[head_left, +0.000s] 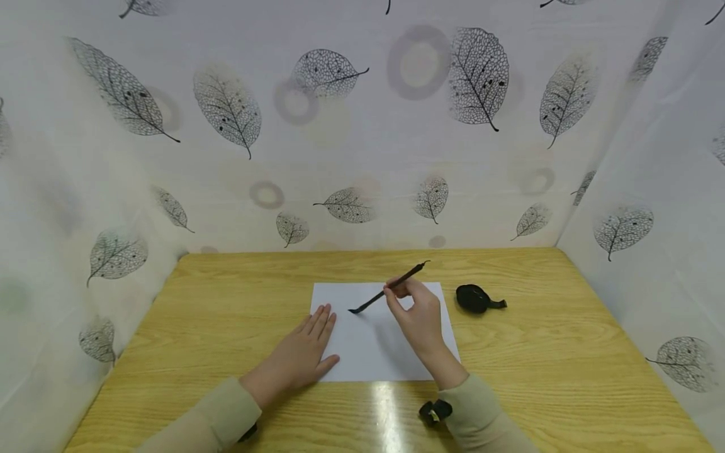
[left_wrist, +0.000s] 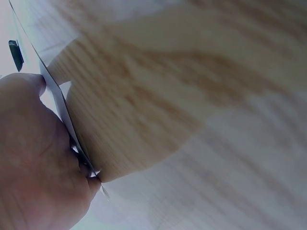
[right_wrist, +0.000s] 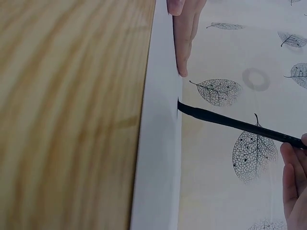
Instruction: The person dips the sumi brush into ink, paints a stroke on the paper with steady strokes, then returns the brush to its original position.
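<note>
"Head view, from my remote station: what is leftmost?"

"I see the left hand (head_left: 304,351), fingers extended, thumb spread, across the left edge of a white rectangular paper sheet (head_left: 362,352)."

"And rightward?"

"Over the sheet, a slender black brush (head_left: 372,300), pinched by the right hand (head_left: 420,316); tip contact I cannot tell. Beyond, a black, rounded, short-handled vessel (head_left: 473,299) on the yellow wood-grained table (head_left: 544,365)."

White sheeting (head_left: 374,141) on three sides, printed with dark skeleton leaves (head_left: 480,75) and faint rings (head_left: 394,63). Yellow wood-grain desk (head_left: 226,289), bright light glare (head_left: 387,412) on near side.
</note>
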`<state>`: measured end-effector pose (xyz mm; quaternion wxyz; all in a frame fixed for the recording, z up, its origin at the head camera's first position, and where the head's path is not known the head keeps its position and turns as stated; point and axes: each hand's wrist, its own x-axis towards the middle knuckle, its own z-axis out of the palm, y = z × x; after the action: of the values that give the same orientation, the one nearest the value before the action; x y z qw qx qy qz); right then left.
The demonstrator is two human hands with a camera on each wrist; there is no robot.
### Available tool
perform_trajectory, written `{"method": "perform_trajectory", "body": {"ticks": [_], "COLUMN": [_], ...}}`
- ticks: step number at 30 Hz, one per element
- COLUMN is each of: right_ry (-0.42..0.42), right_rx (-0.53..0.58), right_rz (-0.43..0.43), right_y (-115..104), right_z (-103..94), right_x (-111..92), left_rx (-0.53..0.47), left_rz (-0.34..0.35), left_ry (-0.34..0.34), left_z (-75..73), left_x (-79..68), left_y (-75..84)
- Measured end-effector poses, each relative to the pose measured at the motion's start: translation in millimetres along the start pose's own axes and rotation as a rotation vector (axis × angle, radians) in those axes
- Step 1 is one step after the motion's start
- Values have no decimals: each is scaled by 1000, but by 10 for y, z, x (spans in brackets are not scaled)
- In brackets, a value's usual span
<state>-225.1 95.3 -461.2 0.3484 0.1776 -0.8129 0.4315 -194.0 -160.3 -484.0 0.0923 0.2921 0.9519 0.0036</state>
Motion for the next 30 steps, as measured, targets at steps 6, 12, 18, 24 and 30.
{"method": "perform_trajectory", "body": {"ticks": [6,12,18,24,30], "right_ry": [-29,-57,-63,-60,-61], "right_rx": [-34,-51,-57,-62,-71], "right_rz": [-2,-4,-6,-12,-19], "right_y": [-14,-9,-36,-38,-33], "right_z": [-23,-24,-30,-30,-24], "right_x": [17,18,27,34,34], "left_rx": [17,6,8,6,-3], "left_rz": [3,2,3,3,5], "left_ry": [6,4,-2,-4,4], "left_z": [10,14,16,12,-1], "left_x": [5,7,11,10,-4], "left_y": [-2,-5,-8,-9,-1]}}
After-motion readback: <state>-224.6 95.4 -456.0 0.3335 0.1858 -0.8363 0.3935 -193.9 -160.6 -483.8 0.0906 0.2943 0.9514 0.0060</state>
